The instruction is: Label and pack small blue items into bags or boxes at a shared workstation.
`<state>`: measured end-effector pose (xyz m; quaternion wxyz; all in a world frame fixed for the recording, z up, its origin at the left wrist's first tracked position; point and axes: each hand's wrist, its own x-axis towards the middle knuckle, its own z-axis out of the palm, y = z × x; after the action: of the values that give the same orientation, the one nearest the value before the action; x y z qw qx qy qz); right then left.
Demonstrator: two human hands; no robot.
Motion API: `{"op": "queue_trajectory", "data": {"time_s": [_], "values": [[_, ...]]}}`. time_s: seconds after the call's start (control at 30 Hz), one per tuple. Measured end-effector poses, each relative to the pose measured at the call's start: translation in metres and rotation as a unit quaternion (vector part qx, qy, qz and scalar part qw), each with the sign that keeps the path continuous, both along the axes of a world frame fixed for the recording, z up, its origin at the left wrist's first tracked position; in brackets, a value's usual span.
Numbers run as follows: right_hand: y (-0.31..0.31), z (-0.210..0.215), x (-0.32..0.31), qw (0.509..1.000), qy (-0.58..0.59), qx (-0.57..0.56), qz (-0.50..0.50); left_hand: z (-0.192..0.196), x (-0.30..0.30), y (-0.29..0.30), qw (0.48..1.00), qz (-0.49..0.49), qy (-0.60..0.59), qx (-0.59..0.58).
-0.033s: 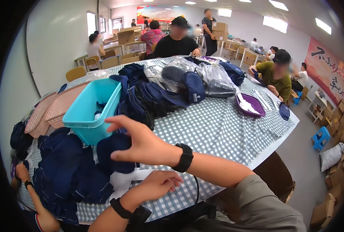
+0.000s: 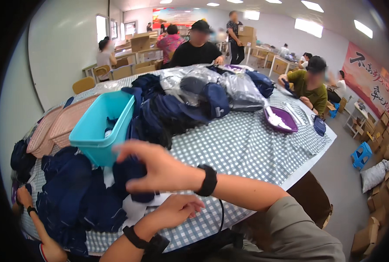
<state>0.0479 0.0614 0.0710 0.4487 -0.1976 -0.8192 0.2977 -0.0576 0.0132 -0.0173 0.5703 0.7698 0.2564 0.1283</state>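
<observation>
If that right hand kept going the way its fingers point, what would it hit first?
The right hand points left and already grips a navy cloth piece; beyond it, probably the navy pile, though depth is unclear.

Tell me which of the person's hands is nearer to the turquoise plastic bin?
The right hand, although it crosses over toward the left, just below the turquoise bin. The left hand lies lower, nearer the table's edge.

Both hands forward, right crossed above left.
Right hand (image 2: 159, 168): forearm reaches leftward across the body, fingers curled downward, black wristband. Left hand (image 2: 177, 209): lower, fingers loosely bent, black wristwatch.
</observation>
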Motion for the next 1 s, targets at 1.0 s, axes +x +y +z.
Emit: {"op": "queue_trajectory", "data": {"time_s": [1.0], "values": [[-0.134,-0.043,0.092,0.978,0.050,-0.202,0.008,0.008,-0.006,0.005,0.857,0.210,-0.324,-0.342]]}}
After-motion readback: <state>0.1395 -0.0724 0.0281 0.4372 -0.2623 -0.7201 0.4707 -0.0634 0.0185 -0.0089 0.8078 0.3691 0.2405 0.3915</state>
